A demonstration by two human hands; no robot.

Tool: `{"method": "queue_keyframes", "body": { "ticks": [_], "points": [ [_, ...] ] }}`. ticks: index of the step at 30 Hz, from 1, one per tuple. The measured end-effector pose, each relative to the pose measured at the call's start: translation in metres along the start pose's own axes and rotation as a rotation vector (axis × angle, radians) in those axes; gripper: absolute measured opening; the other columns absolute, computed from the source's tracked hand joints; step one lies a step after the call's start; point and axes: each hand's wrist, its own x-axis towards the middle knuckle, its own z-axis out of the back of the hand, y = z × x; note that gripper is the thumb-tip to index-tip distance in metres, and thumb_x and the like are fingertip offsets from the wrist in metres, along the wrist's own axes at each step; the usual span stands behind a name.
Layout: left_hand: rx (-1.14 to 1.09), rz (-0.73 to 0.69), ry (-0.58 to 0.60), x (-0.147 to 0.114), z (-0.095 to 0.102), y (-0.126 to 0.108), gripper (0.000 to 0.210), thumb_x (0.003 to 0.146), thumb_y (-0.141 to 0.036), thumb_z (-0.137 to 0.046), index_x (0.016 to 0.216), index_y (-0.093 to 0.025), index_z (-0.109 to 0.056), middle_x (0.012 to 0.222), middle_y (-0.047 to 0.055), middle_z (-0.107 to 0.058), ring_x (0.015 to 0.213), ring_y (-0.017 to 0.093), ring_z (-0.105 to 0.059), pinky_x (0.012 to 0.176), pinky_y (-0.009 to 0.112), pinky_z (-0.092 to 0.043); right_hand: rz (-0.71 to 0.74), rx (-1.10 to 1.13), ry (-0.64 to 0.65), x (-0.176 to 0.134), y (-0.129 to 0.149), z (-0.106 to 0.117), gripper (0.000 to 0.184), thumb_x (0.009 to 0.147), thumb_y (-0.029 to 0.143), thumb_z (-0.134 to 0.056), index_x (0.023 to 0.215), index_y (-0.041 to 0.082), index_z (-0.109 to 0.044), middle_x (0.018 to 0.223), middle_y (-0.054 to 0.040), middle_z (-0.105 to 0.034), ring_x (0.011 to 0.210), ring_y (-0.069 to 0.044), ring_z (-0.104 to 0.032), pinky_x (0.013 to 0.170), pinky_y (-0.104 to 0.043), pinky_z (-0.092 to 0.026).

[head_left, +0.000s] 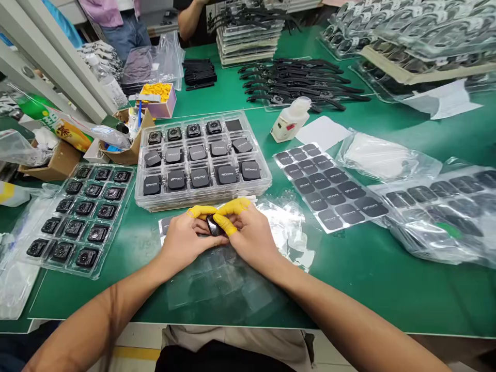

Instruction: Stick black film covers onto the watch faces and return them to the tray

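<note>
A black smartwatch case point(214, 226) with a glossy face is held between both hands, just above the green table. My left hand point(190, 227) grips its left side, with a yellow finger cot on one finger. My right hand point(248, 230) pinches it from the right, yellow cots on its thumb and a finger. Beyond the hands stands a stack of clear trays point(205, 197) with watch cases, many covered by dark printed stickers. Clear film pieces point(228, 281) lie beneath my wrists, and crumpled film point(289, 227) is at the right. A sticker sheet point(163, 227) shows partly behind my left hand.
Another tray of watch cases point(79, 222) lies left. Sticker sheets point(333, 191) and bagged stickers point(437, 206) lie right. A white bottle point(290, 120), black watch straps point(298, 82), a box of yellow finger cots point(157, 98) and stacked trays point(250, 39) stand behind. Other people are across the table.
</note>
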Motion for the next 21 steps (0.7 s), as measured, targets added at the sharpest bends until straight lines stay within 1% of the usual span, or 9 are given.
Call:
{"method": "queue_keyframes", "body": {
  "ticks": [5,8,11,13,15,16,17,19,21],
  "points": [
    [-0.148,-0.014,-0.013,-0.002,-0.009,0.008,0.05,0.067,-0.027,-0.088,0.115,-0.025,-0.074,0.089,0.0,-0.08,0.087,0.024,-0.079,0.087,0.037,-0.066,0.198,-0.29,-0.105,-0.015,-0.005,-0.007,0.016,0.092,0.01,-0.054,0.095,0.021,-0.066,0.102,-0.0143,-0.067,0.094,-0.028,-0.067,0.075,-0.042,-0.061],
    [-0.22,-0.024,-0.019,-0.005,-0.014,0.012,0.052,0.067,-0.022,-0.087,0.117,-0.026,-0.074,0.104,0.002,-0.081,0.096,0.026,-0.079,0.092,0.039,-0.066,0.302,-0.47,-0.144,-0.025,-0.002,-0.016,0.023,0.09,0.005,-0.051,0.094,0.022,-0.066,0.094,-0.0146,-0.068,0.088,-0.03,-0.067,0.069,-0.042,-0.059],
    [-0.239,-0.03,-0.014,-0.008,-0.015,0.012,0.052,0.067,-0.018,-0.085,0.117,-0.027,-0.076,0.112,0.002,-0.081,0.102,0.028,-0.079,0.095,0.041,-0.066,0.358,-0.455,-0.174,-0.026,0.011,-0.012,0.025,0.09,0.005,-0.048,0.094,0.022,-0.066,0.089,-0.0126,-0.068,0.081,-0.027,-0.067,0.063,-0.039,-0.057],
    [-0.284,0.018,0.008,-0.007,-0.013,0.01,0.053,0.066,-0.025,-0.089,0.118,-0.026,-0.075,0.107,0.002,-0.082,0.102,0.029,-0.079,0.095,0.043,-0.066,0.28,-0.271,-0.173,-0.02,0.02,0.003,0.018,0.095,0.012,-0.05,0.093,0.023,-0.064,0.087,-0.009,-0.068,0.079,-0.024,-0.066,0.065,-0.037,-0.056],
    [-0.3,0.073,0.01,-0.005,-0.01,0.008,0.059,0.063,-0.035,-0.095,0.117,-0.025,-0.074,0.098,0.003,-0.082,0.098,0.03,-0.08,0.094,0.045,-0.067,0.098,-0.022,-0.119,-0.014,0.021,0.029,0.01,0.099,0.025,-0.054,0.093,0.025,-0.062,0.087,-0.0047,-0.068,0.072,-0.02,-0.064,0.063,-0.034,-0.055],
    [-0.282,0.086,0.003,-0.003,-0.009,0.007,0.061,0.062,-0.039,-0.096,0.116,-0.024,-0.074,0.093,0.003,-0.082,0.095,0.03,-0.08,0.092,0.045,-0.067,0.003,0.056,-0.075,-0.011,0.018,0.043,0.012,0.1,0.033,-0.057,0.093,0.025,-0.062,0.086,-0.0034,-0.068,0.066,-0.018,-0.061,0.059,-0.033,-0.053],
    [-0.259,0.087,-0.007,-0.001,-0.007,0.007,0.061,0.061,-0.041,-0.097,0.115,-0.023,-0.074,0.09,0.003,-0.082,0.092,0.03,-0.08,0.09,0.045,-0.067,-0.07,0.047,-0.04,-0.01,0.012,0.056,0.016,0.1,0.039,-0.059,0.094,0.024,-0.064,0.084,-0.003,-0.068,0.06,-0.017,-0.058,0.054,-0.032,-0.049],
    [-0.231,0.066,-0.015,0.003,-0.005,0.008,0.06,0.063,-0.04,-0.097,0.115,-0.023,-0.074,0.089,0.003,-0.081,0.089,0.028,-0.08,0.088,0.043,-0.068,-0.11,-0.288,-0.042,-0.01,-0.004,0.075,0.02,0.096,0.039,-0.063,0.087,0.023,-0.069,0.081,-0.0051,-0.068,0.055,-0.016,-0.052,0.05,-0.032,-0.038],
    [-0.245,0.03,-0.027,0.006,-0.004,0.011,0.059,0.063,-0.037,-0.097,0.116,-0.024,-0.073,0.095,0.004,-0.082,0.091,0.026,-0.08,0.087,0.04,-0.067,-0.032,-0.663,-0.124,-0.011,-0.02,0.08,0.021,0.096,0.033,-0.061,0.085,0.021,-0.074,0.09,-0.0098,-0.07,0.058,-0.017,-0.053,0.051,-0.033,-0.034]
  ]
}}
